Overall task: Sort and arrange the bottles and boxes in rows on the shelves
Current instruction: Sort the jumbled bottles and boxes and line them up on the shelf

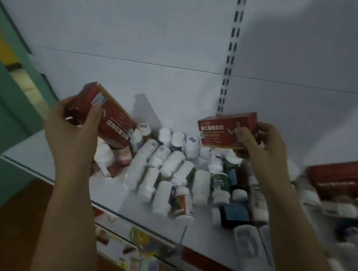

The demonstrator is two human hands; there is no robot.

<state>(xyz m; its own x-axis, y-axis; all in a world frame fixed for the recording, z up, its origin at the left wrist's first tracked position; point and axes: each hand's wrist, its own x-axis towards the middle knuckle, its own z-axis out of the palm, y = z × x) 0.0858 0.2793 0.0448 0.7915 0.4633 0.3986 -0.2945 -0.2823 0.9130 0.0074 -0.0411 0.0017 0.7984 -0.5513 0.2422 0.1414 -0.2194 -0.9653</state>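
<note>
My left hand [76, 126] grips a red box [110, 115] by one end, tilted, its print upside down, above the left part of the white shelf [42, 152]. A second red box [222, 131] of the same kind is held upright by my right hand [261, 142], thumb on its front, over the middle of the shelf. Below both boxes lies a jumble of several white bottles [171, 166], most on their sides, some standing at the back.
Another red box [338, 176] lies at the shelf's right end. A dark bottle with a blue label [233, 214] lies near the front edge. A slotted upright [230, 52] runs up the white back panel. Lower shelves with more goods [141, 244] show below.
</note>
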